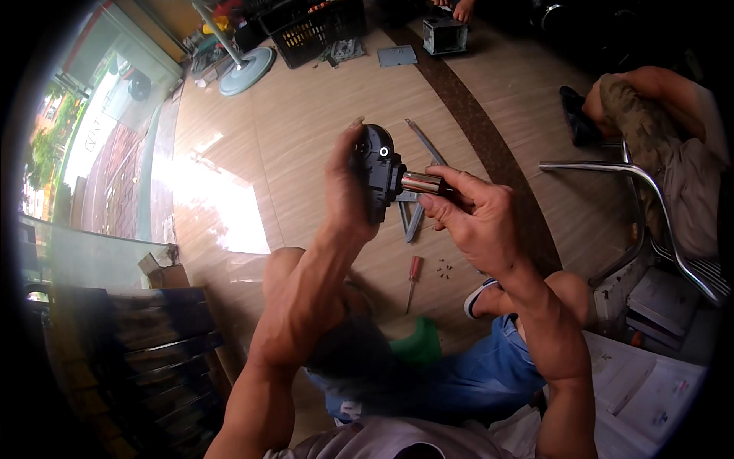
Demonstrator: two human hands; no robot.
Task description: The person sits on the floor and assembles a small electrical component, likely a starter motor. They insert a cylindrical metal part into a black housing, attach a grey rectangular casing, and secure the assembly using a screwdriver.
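Black housing (380,174) clamped in left grip (348,187), metal cylinder (420,182) jutting rightward, right grip (480,218) pinched on its end

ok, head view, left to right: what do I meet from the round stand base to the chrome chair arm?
Round stand base, left hand, black housing, metal cylinder, right hand, chrome chair arm.

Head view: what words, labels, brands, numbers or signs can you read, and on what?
Glass panel: lettering-like marks, too blurred to read.
White surface, lower right: marks too small to read.
Black part in the left hand: no readable text.
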